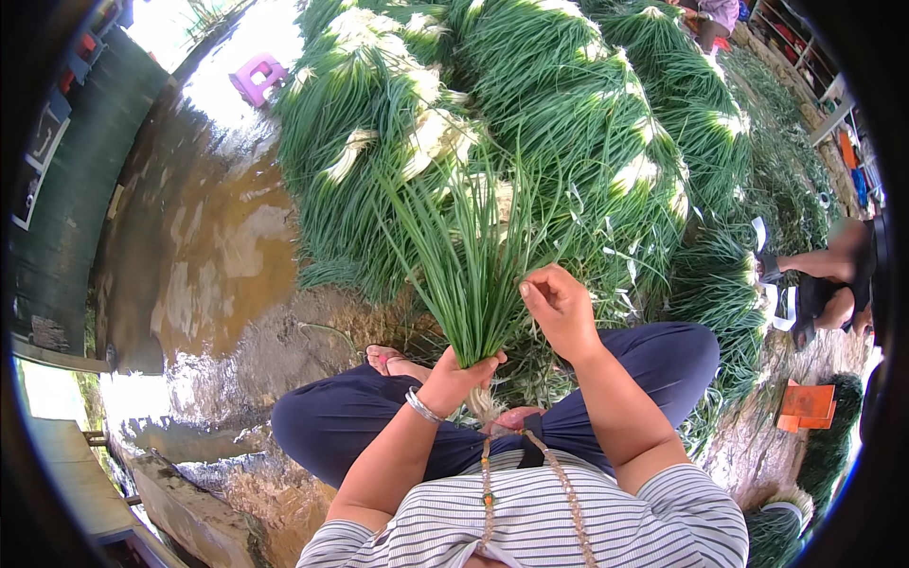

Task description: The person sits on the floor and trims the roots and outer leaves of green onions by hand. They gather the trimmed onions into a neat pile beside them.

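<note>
Between my knees, my left hand (462, 371) is closed round the lower stalks of a bunch of green onions (464, 275). Its long green leaves fan upward and away from me, while the pale root ends (481, 405) show below my fist, toward my lap. My right hand (559, 308) is raised just right of the leaves, thumb and fingertips pinched together beside them. Whether a thin leaf is caught in that pinch is too small to tell. A silver bangle (423, 405) circles my left wrist.
Large heaps of green onions (530, 104) lie in rows ahead. Wet brown ground (208, 265) stretches left, with a purple stool (258, 79) at the far left. Another person's legs (814, 265) and an orange object (807, 407) are at the right. A further person (712, 14) sits far right.
</note>
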A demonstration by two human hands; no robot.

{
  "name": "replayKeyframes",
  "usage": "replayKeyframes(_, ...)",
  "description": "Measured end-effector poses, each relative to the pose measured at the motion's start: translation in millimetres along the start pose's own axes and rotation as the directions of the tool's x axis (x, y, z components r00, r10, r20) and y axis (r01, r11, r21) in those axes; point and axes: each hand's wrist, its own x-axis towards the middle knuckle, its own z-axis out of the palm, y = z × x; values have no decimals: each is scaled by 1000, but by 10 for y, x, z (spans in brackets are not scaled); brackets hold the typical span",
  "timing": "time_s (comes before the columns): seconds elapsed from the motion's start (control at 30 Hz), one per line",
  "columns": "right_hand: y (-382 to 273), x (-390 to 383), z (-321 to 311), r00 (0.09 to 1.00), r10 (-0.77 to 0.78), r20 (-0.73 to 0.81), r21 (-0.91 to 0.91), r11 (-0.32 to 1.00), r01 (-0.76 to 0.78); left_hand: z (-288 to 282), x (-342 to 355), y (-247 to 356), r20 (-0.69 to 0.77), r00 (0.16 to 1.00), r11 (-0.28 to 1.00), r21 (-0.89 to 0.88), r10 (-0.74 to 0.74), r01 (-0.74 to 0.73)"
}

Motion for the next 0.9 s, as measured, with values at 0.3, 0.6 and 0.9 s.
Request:
replayKeyframes(0.3, -40, -39, -34, 992, 127, 11, 166, 978, -127, -7, 11, -52, 26, 1000, 1000, 23, -7, 6)
replayKeyframes(0.6, -69, 1, -38, 988, 157, 3, 18, 987, -157, -1, -1, -41, 10, 1000, 999, 44, -13, 13)
replayKeyframes(0.9, 30, -27, -68, 987, 158, -8, 338, 930, -146, -8, 15, -34, 2, 1000, 999, 46, -28, 28)
